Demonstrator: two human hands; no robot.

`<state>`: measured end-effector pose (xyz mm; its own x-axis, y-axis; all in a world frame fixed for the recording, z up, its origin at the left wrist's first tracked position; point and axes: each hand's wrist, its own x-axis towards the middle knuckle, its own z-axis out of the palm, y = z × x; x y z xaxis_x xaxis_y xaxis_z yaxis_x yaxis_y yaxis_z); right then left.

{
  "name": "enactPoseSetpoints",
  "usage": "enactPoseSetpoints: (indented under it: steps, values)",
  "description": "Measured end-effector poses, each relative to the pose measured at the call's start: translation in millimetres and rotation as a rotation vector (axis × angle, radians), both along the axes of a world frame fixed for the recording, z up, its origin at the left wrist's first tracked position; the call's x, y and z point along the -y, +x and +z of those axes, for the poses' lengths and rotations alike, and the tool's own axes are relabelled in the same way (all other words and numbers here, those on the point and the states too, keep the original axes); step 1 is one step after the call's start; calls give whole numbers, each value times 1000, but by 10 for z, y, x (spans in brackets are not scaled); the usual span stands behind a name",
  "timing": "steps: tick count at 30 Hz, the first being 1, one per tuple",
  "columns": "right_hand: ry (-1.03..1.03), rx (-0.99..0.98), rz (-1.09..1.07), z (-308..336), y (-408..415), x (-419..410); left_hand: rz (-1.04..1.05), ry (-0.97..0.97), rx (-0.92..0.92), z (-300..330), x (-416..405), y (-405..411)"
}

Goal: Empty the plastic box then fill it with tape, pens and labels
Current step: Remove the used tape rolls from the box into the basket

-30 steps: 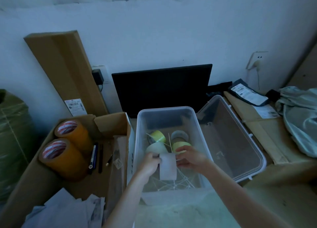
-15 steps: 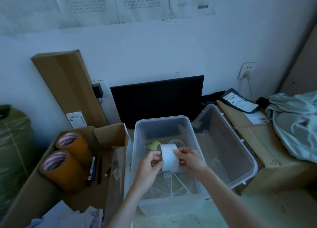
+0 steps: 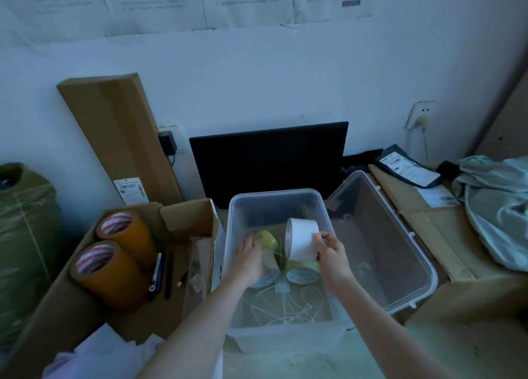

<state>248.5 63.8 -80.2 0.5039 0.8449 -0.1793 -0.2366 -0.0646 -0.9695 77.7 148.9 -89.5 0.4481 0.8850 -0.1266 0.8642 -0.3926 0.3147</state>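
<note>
The clear plastic box point(image 3: 274, 198) stands in the middle with its lid off. My right hand point(image 3: 328, 247) holds a white roll point(image 3: 303, 238) above the box. My left hand point(image 3: 251, 256) reaches down inside the box and touches a yellow-green tape roll point(image 3: 268, 238); whether its fingers grip the roll is unclear. More small tape rolls point(image 3: 303, 273) and white cable ties point(image 3: 285, 301) lie on the box floor. In the cardboard box point(image 3: 183, 216) to the left stand two brown tape rolls point(image 3: 114, 267) with dark pens point(image 3: 163, 273) beside them.
The clear lid point(image 3: 383, 250) leans against the box's right side. A black monitor point(image 3: 268, 158) stands behind. A long carton point(image 3: 120, 138) leans on the wall at left. Cardboard with a dark parcel point(image 3: 405, 167) and a pale cloth point(image 3: 497, 207) lies at right. Papers point(image 3: 103, 356) sit bottom left.
My left hand has let go of the white roll and dropped into the box onto the yellow-green roll. My right hand has lifted the white roll up and to the right.
</note>
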Motion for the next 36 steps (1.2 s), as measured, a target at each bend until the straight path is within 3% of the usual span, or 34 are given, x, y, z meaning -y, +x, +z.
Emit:
enactPoseSetpoints:
  steps: [3, 5, 17, 20, 27, 32, 36]
  values:
    - [-12, 15, -30, 5, 5, -4, -67, -14, -268, -91, -43, 42]
    - [-13, 11, -26, 4, 5, -3, -64, -21, -337, -126, -32, 55]
    - [48, 263, -54, 151, -85, 76, -92, 34, -343, 153, 146, 12]
    - [95, 353, -70, 359, -138, 203, -55, 102, -177, 501, 264, -138]
    - [219, 419, -230, 746, -174, 875, 175, 47, 512, 888, 825, -355]
    - [234, 343, -410, 743, -179, 1570, 113, -115, 769, 909, 1415, -90]
    - [167, 295, -590, 661, -123, 2298, -8, -239, 829, 782, 1874, 140]
